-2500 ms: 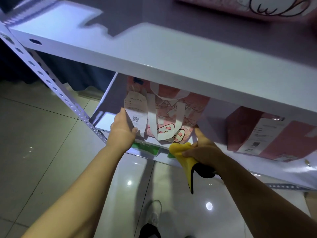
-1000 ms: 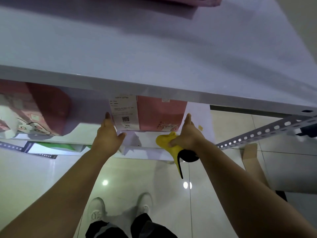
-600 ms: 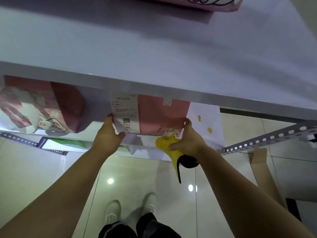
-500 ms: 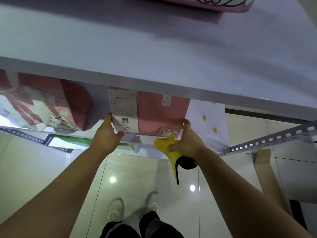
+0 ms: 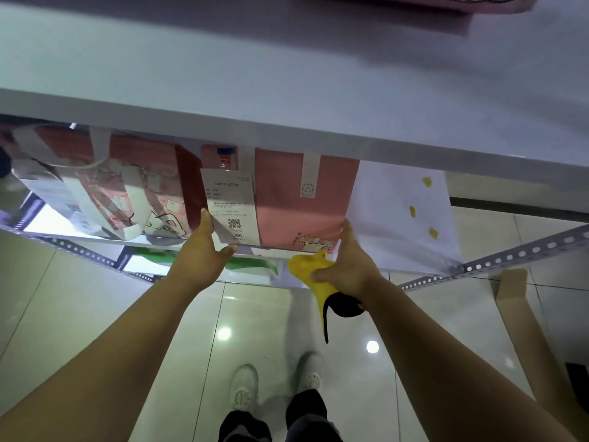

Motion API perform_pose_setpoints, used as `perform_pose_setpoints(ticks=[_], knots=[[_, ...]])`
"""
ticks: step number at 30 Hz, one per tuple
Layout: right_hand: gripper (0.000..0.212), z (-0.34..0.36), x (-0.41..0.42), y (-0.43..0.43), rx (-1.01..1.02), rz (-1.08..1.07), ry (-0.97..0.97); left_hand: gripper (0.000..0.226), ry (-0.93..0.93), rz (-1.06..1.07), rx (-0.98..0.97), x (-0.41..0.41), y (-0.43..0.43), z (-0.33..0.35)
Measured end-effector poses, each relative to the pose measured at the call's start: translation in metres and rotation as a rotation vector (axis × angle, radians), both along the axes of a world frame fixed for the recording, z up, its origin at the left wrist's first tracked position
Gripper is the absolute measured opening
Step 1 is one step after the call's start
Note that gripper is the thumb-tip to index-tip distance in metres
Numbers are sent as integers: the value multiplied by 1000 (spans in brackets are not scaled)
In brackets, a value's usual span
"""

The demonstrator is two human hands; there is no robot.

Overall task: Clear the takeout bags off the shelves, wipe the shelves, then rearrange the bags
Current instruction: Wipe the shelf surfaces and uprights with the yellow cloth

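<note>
A plain pink takeout bag (image 5: 302, 205) with a white receipt (image 5: 231, 205) stands on the middle shelf (image 5: 398, 224), under the top shelf board (image 5: 287, 90). My left hand (image 5: 204, 253) presses straight fingers against the bag's left side, thumb below the receipt. My right hand (image 5: 347, 263) touches the bag's right side with a finger while pinching a yellow cloth (image 5: 310, 269) with a black edge. A patterned pink bag (image 5: 134, 193) with white handles stands right beside it on the left.
Another pink bag (image 5: 462, 3) sits on the top shelf. A green bag (image 5: 251, 263) lies on the shelf below. A slotted metal rail (image 5: 526, 253) runs at the right, with brown cardboard (image 5: 516, 314) leaning beneath it. My shoes stand on glossy floor tiles.
My hands left the patterned bag and took the plain pink bag by its sides. That bag has since slid left, closing the gap to the patterned bag.
</note>
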State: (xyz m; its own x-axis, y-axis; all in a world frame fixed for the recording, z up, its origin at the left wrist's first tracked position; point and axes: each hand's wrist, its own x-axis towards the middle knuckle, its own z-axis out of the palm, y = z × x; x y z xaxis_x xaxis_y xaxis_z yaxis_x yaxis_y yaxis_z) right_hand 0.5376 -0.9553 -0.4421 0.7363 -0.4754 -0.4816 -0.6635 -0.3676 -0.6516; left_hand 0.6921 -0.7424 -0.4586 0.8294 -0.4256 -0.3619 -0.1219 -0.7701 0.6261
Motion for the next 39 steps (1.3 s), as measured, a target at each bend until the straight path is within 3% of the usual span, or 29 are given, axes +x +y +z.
perform_pose_setpoints(ticks=[3,6,12,20,23,26,32,35,39], knots=[[124,1,-4,5,-28,-28,66,78,-14,7,-41,-8,6,4],[118,5,-15,10,-57,-88,76,53,-81,-2,-120,-22,11,10],[92,10,-55,18,-109,-230,67,53,-27,-143,18,-47,9,9],[46,5,-121,-10,-164,-439,41,40,-6,-364,-8,-94,-48,4],[40,3,-138,-40,-218,-477,9,38,-3,-418,-16,-116,-77,-1],[37,-2,-143,-77,-320,-449,-30,36,-19,-444,-11,-139,-110,-9],[60,-26,-132,-140,-607,-361,-116,40,-102,-454,5,-171,-183,-35],[61,-55,-124,-160,-642,-288,6,39,-210,-468,15,-174,-211,-56],[59,-107,-123,-167,-672,-4,231,43,-374,-487,50,-160,-237,-88]])
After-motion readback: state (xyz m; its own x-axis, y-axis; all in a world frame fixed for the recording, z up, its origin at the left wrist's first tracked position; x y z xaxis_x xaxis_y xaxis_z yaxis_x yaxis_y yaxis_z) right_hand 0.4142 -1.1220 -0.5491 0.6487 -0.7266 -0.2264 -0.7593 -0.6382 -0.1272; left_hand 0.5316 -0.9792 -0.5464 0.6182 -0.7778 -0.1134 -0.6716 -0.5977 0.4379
